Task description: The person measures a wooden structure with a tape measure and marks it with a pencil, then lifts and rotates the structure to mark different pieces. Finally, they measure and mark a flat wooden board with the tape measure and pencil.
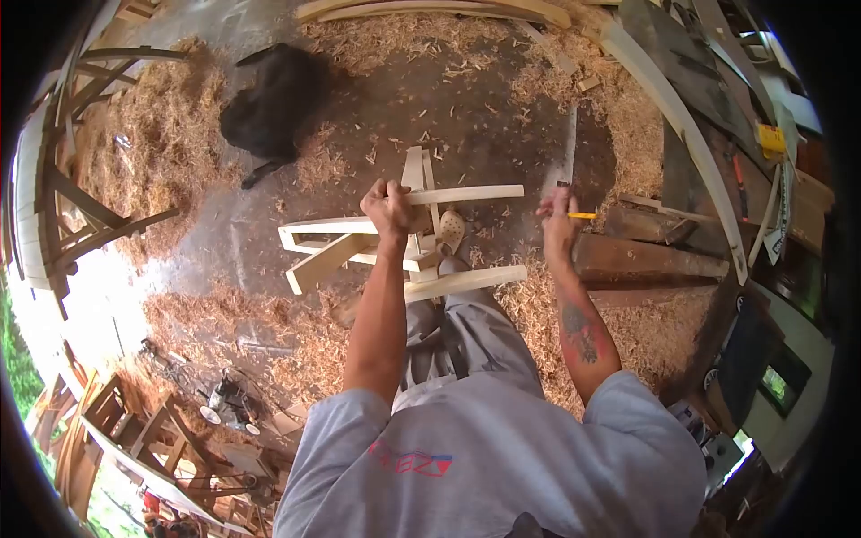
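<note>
My left hand [388, 208] is closed around a pale wooden bar [480, 193] that juts out to the right. Below it lies a frame of pale wooden pieces [332, 255], with crossing and upright parts near my legs. My right hand [558, 222] is off to the right, apart from the wood, and slightly blurred. A yellow pencil [581, 215] sticks out sideways from between its fingers. Ahead of these fingers runs a thin grey blade-like strip [571, 143] with a dark end at the fingertips; I cannot tell whether the hand holds it.
Wood shavings [197, 117] cover much of the dark floor. A black, animal-like shape [273, 108] is at the upper left. Long curved timbers [682, 125] arc along the right, beside reddish-brown boards [646, 255]. Wooden structures [170, 439] stand at the lower left. A tan clog [451, 231] shows beneath the frame.
</note>
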The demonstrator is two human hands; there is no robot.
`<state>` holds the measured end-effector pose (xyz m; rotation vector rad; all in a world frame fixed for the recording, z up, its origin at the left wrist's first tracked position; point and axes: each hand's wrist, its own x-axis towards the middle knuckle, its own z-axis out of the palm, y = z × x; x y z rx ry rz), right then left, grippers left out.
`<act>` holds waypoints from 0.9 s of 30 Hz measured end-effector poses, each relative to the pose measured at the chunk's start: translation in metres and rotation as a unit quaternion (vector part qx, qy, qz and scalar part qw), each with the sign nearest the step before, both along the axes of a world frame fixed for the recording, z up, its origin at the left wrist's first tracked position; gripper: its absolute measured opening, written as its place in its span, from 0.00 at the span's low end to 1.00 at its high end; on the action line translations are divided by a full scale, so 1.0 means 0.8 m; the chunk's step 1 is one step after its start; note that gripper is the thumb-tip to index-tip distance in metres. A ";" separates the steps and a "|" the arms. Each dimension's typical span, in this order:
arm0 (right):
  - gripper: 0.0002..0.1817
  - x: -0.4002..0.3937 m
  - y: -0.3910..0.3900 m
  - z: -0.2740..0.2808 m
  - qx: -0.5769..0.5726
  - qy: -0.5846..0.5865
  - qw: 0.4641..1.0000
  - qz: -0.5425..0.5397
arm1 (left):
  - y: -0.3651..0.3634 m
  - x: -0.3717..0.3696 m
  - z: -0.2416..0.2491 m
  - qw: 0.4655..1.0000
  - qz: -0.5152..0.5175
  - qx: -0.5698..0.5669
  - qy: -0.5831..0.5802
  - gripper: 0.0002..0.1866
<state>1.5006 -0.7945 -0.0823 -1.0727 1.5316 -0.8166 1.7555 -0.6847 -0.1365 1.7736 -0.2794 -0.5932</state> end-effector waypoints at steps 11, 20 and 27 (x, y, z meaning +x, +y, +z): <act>0.28 0.098 -0.016 -0.027 -0.106 -0.236 0.966 0.031 | 0.005 -0.002 0.008 0.996 0.032 0.009 0.079 0.13; 0.27 0.118 -0.018 0.008 -0.084 -0.214 0.973 -0.001 | 0.005 -0.004 0.030 0.989 0.047 0.047 0.130 0.23; 0.27 0.111 -0.044 0.042 -0.066 -0.084 0.994 0.031 | -0.008 -0.028 0.041 0.986 0.058 0.012 0.158 0.20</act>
